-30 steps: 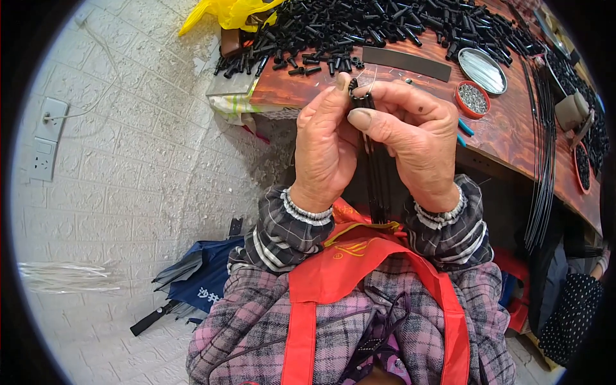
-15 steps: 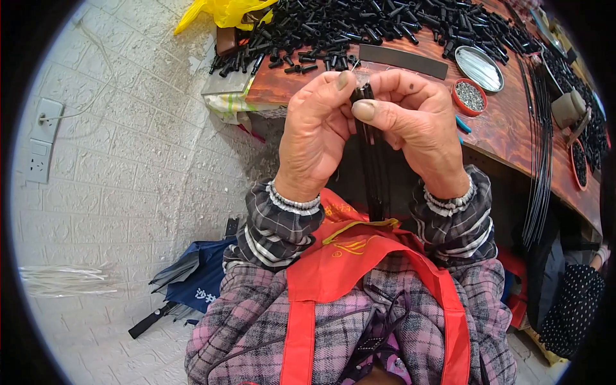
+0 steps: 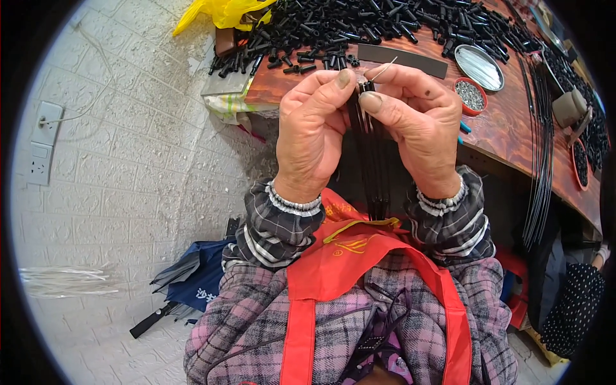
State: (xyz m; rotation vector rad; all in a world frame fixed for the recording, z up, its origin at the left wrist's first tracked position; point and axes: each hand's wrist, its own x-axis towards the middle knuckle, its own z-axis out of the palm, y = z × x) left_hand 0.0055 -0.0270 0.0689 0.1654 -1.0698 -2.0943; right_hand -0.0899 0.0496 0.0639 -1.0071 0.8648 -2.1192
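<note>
Hands (image 3: 314, 128) (image 3: 417, 122) pinch black rods (image 3: 371, 154) | yellow bag (image 3: 224, 13) top-left

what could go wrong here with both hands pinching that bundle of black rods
The thin wire sticks out right by the right hand's thumb, so it may prick a finger. The rods are held only at their top end by the left hand and the right; a looser grip could let them slide down toward the lap. The red cup of small parts sits near the table edge, so an elbow might tip it.
</note>
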